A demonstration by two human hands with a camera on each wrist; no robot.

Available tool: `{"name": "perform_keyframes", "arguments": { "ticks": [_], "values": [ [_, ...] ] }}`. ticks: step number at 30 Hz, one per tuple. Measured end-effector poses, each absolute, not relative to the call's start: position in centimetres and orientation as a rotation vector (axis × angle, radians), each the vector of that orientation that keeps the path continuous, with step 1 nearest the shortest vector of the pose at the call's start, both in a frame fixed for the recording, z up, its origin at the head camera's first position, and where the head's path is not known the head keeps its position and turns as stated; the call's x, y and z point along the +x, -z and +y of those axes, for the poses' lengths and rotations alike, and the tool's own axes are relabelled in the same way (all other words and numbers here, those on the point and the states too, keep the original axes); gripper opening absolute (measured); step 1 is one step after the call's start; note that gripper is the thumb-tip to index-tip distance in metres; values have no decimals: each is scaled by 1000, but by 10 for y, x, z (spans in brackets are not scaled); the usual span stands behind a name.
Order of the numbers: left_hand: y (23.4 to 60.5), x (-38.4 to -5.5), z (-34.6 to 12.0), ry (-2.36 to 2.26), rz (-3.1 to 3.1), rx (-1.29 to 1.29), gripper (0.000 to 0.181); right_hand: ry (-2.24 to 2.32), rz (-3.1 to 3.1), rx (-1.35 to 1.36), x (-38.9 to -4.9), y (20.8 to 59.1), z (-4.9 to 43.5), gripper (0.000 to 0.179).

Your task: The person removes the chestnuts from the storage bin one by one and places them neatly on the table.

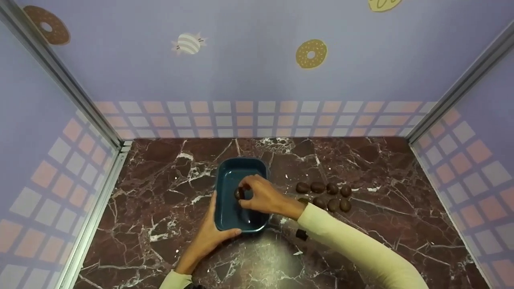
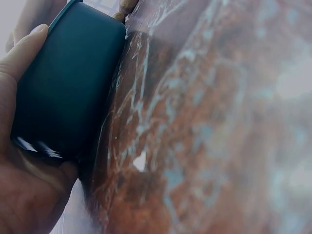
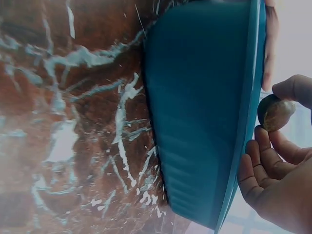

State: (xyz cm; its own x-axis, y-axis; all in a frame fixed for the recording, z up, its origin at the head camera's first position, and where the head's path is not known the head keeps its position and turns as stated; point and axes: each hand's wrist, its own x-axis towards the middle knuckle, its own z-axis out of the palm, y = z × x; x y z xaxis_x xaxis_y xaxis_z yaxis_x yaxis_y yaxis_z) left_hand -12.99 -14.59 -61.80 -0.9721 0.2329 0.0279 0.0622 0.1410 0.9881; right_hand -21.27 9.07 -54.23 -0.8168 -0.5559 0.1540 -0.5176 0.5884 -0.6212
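A deep blue-green rectangular dish [image 1: 222, 208] stands on the marbled surface. My left hand [image 1: 215, 230] holds its near left corner, thumb along the near rim and fingers along the left side. Over the dish, my right hand [image 1: 263, 196] pinches a brown rounded lump [image 3: 277, 112] between thumb and fingertips. That lump looks smooth and slightly shiny, with a darker side; its exact kind is unclear. To the right of the dish lie several similar dark brown lumps [image 1: 317, 187] in two rough rows. My right hand and forearm cover part of the dish's inside.
The reddish-brown marbled tabletop [image 1: 168, 192] has a patterned wall [image 1: 257, 80] at the back and panels on both sides. A metal rail [image 1: 94, 224] edges the left side. A small black item [image 1: 301, 234] shows beside the right sleeve.
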Motion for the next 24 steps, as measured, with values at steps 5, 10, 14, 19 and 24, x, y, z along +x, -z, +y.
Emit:
{"name": "perform_keyframes", "arguments": {
  "ticks": [5,10,14,19,24],
  "values": [
    [617,-129,-147,-1916,2309,287,145,1090,2741,-955,-204,541,104,43],
    [618,-129,-147,-1897,2322,285,143,1115,2755,-969,-198,540,117,37],
    [618,-129,-147,-1907,2323,288,144,1120,2766,-943,-192,539,129,39],
    [618,-129,-146,-1902,2335,278,146,1128,2778,-908,-180,539,145,39],
    [617,-128,-146,-1860,2367,265,146,1196,2772,-864,-170,542,163,40]
  ]
}}
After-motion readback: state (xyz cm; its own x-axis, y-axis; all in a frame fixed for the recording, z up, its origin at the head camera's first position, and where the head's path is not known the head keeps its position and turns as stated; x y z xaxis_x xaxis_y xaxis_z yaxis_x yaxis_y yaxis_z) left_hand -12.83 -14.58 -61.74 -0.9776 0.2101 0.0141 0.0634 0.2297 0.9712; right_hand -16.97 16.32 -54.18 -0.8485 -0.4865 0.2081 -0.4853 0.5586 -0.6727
